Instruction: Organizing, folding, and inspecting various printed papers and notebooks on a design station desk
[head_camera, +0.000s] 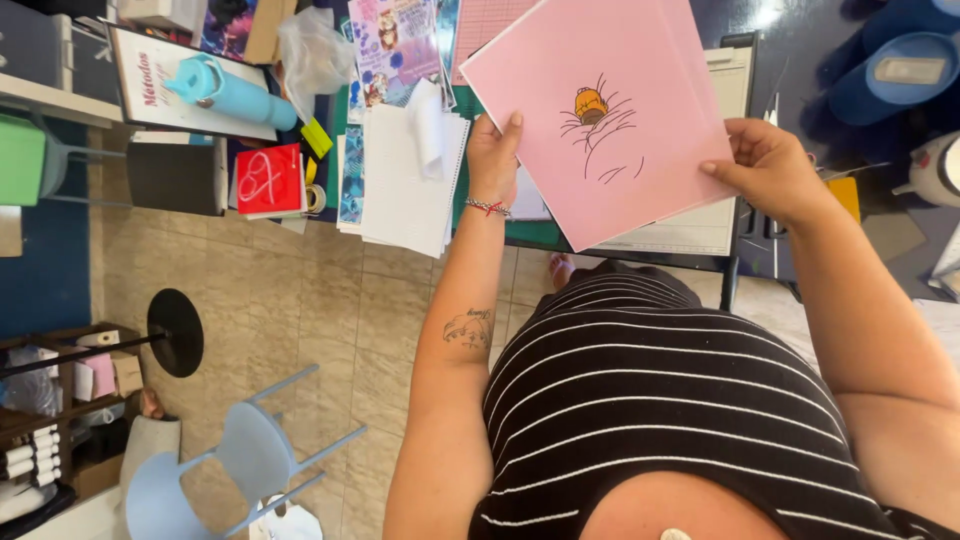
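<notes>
Pink sheets: thin, light, floppy, likely crease easily. Left hand and right hand pinch opposite edges, fingers closed on paper; edge grips suit.

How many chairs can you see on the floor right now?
1: a pale blue chair on the tiled floor at lower left, beside the person's left arm. Others may be hidden outside the frame.

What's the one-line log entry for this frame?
left hand: grips pink sheet left edge | right hand: grips right edge | sheet: raised over desk
</notes>
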